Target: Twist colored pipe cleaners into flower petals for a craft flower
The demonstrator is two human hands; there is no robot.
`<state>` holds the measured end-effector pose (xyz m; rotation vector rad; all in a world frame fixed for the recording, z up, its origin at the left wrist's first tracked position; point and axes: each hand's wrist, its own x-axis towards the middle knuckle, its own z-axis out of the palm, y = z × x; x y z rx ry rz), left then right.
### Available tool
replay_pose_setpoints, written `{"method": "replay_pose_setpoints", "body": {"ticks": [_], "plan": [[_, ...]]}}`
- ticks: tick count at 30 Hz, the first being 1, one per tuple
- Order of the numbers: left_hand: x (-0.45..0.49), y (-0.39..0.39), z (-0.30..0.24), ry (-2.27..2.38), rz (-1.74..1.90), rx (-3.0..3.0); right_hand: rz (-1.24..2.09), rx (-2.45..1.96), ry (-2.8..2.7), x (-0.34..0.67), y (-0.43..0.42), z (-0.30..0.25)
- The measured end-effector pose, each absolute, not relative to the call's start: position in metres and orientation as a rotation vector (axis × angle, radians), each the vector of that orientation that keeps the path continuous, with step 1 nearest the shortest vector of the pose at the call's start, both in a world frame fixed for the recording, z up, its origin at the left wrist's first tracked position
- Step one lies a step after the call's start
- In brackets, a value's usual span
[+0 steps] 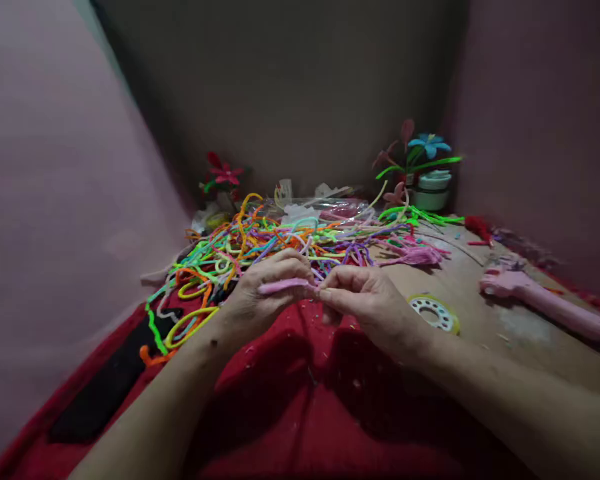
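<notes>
A pink pipe cleaner lies along my left hand, its fuzzy length between the thumb and curled fingers. My right hand pinches the far end of it between thumb and fingertips, close beside the left fingertips. Both hands are raised over the red cloth, and their shadows fall on it. Just beyond them spreads a tangled heap of pipe cleaners in orange, green, yellow, purple and pink. The exact spot where the right fingers grip is partly hidden by the fingertips.
A yellow tape roll lies on a brown board at right, near a pink glue gun. Flowers of fuzzy stems, one blue and one red, stand behind. A black strip lies at left.
</notes>
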<state>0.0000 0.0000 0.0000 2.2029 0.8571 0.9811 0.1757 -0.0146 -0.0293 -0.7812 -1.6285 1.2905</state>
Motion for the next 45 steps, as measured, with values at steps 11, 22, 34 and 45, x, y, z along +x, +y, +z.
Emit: {"method": "replay_pose_setpoints", "body": {"ticks": [11,22,34,45], "plan": [[0.01,0.0,-0.015,0.898,0.805,1.421,0.524,-0.791,-1.829,0.173,-0.015,-0.043],[0.016,0.001,-0.016,1.224,0.965,1.987,1.403,-0.902,-1.385,0.173,0.002,-0.041],[0.024,-0.007,-0.016,1.407,0.806,2.001,0.464,-1.009,-1.855,0.171,-0.007,-0.055],[0.019,-0.008,-0.008,1.192,0.586,1.916,-0.2,-0.743,-2.052,0.178,0.002,-0.043]]}}
